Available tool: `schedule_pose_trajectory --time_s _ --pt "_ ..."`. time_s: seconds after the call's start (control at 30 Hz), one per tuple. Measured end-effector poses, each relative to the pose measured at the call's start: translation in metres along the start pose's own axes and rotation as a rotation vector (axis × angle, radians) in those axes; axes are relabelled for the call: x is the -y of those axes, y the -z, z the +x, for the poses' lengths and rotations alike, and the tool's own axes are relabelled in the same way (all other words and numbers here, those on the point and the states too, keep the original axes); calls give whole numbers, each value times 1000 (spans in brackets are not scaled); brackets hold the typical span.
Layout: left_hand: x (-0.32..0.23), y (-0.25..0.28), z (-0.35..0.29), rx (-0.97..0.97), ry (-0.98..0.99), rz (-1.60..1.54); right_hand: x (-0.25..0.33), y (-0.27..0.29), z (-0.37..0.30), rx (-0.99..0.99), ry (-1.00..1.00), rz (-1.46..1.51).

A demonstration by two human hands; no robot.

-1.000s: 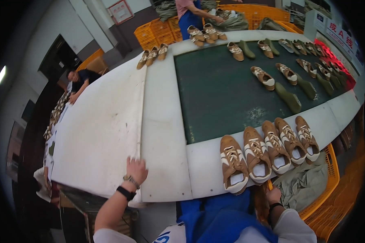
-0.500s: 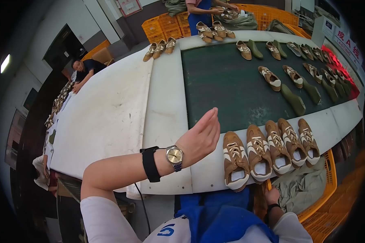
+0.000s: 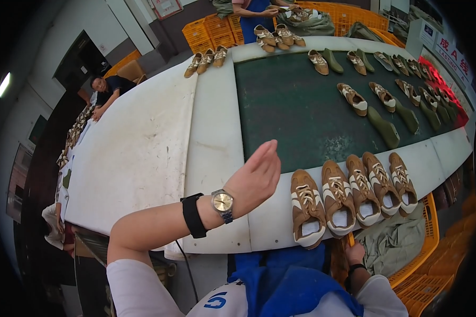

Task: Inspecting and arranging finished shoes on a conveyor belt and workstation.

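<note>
My left hand [image 3: 255, 179] is raised over the near edge of the belt table with nothing in it. Its fingers are stretched out and held together. Just to its right, a row of several brown-and-white lace-up sneakers [image 3: 337, 198] rests on the white table edge, toes pointing away from me. Below the row, my right hand [image 3: 356, 253] is down beside the rim of a yellow-orange crate [image 3: 431, 224]. Its fingers are mostly hidden, so whether they grip the rim does not show.
A dark green belt [image 3: 291, 111] carries more sneakers and green shoe lasts [image 3: 383, 128] on its right side. White tabletop [image 3: 137, 142] extends left. A co-worker [image 3: 254, 18] stands across the table by crates; another person [image 3: 108, 95] leans at the far left. Grey-green cloth [image 3: 394, 243] fills the near crate.
My left hand has shifted slightly left, its fingers still stretched out. My right hand and the row of sneakers have stayed in place.
</note>
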State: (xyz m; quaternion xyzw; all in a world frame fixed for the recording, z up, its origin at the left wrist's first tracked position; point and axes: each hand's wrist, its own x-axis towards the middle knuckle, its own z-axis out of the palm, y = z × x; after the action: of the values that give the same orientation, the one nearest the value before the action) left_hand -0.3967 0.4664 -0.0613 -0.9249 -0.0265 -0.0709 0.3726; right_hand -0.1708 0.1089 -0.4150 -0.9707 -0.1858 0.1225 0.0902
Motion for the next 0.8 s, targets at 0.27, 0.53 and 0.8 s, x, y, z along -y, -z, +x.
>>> schedule_pose_trajectory --time_s 0.27,0.53,0.8 --pt "12 -210 -162 550 941 -630 -2 -4 -3 -28 7 46" --pt "-48 -250 -267 965 1642 -526 2 2 -6 47 -29 6" --pt "-48 -220 -256 943 1514 -589 10 17 -8 140 -66 4"
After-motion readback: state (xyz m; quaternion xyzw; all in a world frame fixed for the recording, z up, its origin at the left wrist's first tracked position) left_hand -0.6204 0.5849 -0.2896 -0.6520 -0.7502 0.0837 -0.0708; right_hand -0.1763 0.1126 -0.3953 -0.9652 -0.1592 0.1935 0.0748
